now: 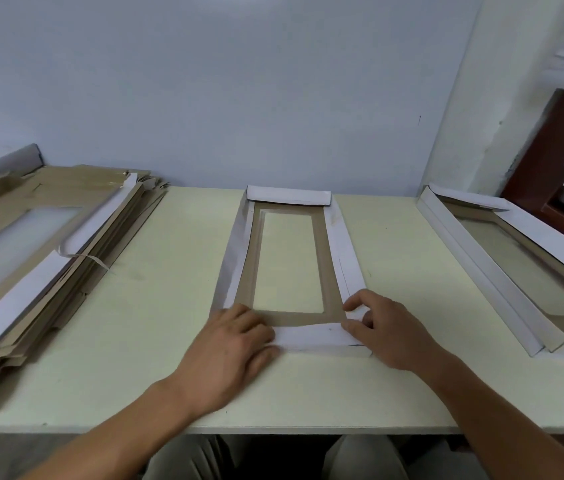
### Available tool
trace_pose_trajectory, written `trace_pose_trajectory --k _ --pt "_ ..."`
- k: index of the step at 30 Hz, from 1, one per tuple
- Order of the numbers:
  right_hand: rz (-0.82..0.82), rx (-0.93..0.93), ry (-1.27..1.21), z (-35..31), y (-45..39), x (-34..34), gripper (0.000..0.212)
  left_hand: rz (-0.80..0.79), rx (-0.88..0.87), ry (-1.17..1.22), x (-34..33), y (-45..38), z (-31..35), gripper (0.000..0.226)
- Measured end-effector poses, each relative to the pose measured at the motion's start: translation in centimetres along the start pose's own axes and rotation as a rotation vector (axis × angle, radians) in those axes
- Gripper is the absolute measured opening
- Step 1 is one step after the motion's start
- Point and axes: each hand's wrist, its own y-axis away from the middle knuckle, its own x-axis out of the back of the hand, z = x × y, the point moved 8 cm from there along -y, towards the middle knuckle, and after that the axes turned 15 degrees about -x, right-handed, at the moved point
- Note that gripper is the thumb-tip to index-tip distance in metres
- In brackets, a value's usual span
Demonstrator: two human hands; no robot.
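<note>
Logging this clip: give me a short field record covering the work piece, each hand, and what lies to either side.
work piece: cardboard frame with white paper folded over its edges, flat on the table
left hand: fingers fairly straight, presses on the near flap at the near-left corner
right hand: thumb and forefinger pinch the near flap at the near-right corner
left side: stack of frames
right side: wrapped frame

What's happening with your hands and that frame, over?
Left hand flat, pressing paper flap down at near edge of cardboard frame. Right hand pinching its right corner. Nothing blocking.
</note>
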Motion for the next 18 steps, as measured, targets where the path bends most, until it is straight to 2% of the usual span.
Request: trace_pose_trajectory --k 3,6,8,10,13,16,18 --pt "-0.086 0.016 -0.074 -0.5 0.5 -0.3 0.027 -0.066 0.041 -0.003 -1.4 0.2 0.0 0.027" --pt "-0.354 -0.100 -0.291 -0.1 0.7 -0.7 0.048 -0.034 0.036 -0.015 -1.3 0.4 0.1 0.027" --pt "-0.492 -0.113 -0.225 -0.4 1.2 -1.2 0.058 -0.024 0.025 0.003 -1.2 0.5 0.4 0.027" --pt "-0.541 -0.088 -0.091 -1.0 1.5 -1.6 0.058 -0.025 0.017 0.005 -1.2 0.6 0.4 0.028" --pt "-0.489 -0.061 0.099 -1.7 1.8 -1.5 0.053 -0.065 0.023 0.001 -1.2 0.4 0.2 0.030" --pt "-0.238 0.029 0.402 -2.8 2.9 -1.0 0.041 -0.095 0.031 -0.002 -1.3 0.3 0.1 0.027" --pt "-0.065 0.096 0.548 -3.8 4.2 -0.6 0.039 -0.086 0.037 0.028 -1.2 0.2 0.0 0.024"
